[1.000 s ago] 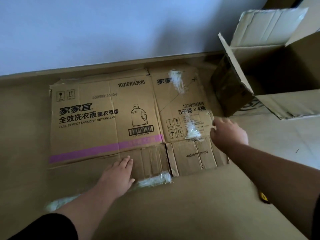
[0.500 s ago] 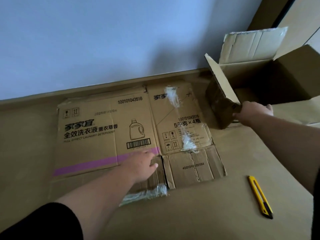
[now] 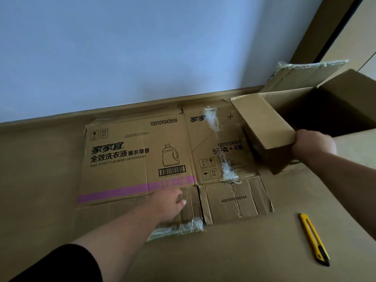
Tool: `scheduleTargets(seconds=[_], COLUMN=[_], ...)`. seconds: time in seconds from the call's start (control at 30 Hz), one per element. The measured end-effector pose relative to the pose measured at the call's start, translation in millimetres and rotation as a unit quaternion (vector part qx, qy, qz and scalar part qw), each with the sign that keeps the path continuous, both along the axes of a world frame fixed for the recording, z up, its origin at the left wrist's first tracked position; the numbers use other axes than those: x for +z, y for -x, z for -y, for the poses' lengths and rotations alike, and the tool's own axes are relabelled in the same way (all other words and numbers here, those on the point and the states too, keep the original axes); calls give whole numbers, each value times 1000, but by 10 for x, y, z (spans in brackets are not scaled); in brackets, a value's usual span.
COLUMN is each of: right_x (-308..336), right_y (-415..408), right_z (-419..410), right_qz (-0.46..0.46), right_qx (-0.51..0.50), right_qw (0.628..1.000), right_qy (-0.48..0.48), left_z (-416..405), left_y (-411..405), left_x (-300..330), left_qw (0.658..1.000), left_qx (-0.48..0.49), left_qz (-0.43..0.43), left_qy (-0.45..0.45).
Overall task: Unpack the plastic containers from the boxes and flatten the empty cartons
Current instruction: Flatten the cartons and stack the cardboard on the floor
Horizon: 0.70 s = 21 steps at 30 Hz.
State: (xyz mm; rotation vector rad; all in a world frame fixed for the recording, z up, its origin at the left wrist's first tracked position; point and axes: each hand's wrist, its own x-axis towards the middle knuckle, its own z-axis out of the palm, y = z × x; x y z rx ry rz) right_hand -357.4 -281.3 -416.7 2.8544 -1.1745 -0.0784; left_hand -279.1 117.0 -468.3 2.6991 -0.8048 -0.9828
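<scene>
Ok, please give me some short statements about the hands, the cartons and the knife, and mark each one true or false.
1. The right hand grips a flap of the open carton. True.
2. The left hand holds the utility knife. False: it rests on the flattened carton; the knife lies apart on the floor.
3. The flattened carton shows a drawing of a bottle. True.
4. The knife is red. False: it is yellow and black.
5. The flattened carton stands upright against the wall. False: it lies flat.
</scene>
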Motion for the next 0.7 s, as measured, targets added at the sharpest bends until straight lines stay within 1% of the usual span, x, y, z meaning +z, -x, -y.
scheduleTargets(seconds=[0.1,0.23,0.33,0.4,0.47,0.53,0.6,0.63,0.67,0.7], right_x=[344,898,1249,1426,1548,1614,1612,1597,1551,1501], right_y=[-23,-84,-121,-160,-228,-307,-402,-446,-482,-501], right_z=[-74,-224,-406,-601,-835,-1070,-1263,-1369,-1460,-1566], right_qz=[40,131,218,286,363,434,475,484,482,475], right_qx=[-1,-9,1,0,-30,-65,-78,-81,-84,-92], right_qw=[999,990,972,950,907,834,753,716,686,666], right_qy=[-7,-54,-89,-125,-213,-334,-448,-497,-538,-568], left_z=[-29,-59,-104,-158,-247,-354,-494,-587,-689,-791], left_y=[-47,-128,-206,-271,-326,-391,-470,-523,-576,-631], left_x=[61,206,319,383,478,551,570,556,537,521], left_qw=[1000,999,997,994,988,981,965,951,930,896], left_qx=[0,8,35,66,105,147,208,254,305,365], left_qz=[4,0,11,3,-11,-17,-28,-39,-58,-84], left_qy=[12,42,70,85,111,129,155,174,198,240])
